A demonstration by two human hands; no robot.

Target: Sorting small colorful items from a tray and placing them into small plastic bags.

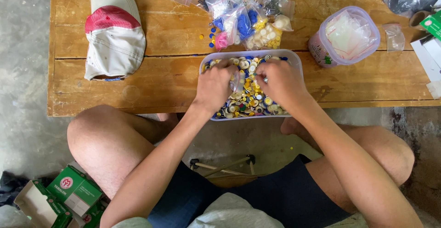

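Observation:
A clear rectangular plastic tub (294,59) full of mixed buttons (250,101), white, yellow and blue, sits at the near edge of a low wooden table (174,78). My left hand (214,84) rests in the tub's left half and holds a small clear plastic bag (237,82) by its edge. My right hand (280,82) is over the right half, fingertips pinched at the bag's mouth, apparently on a button. Both hands cover much of the buttons.
Behind the tub lies a heap of small clear bags of sorted buttons (248,19). A round purple-tinted container of empty bags (345,36) stands right. A white and red cap (114,30) lies left. Green cardboard boxes (64,196) sit on the floor.

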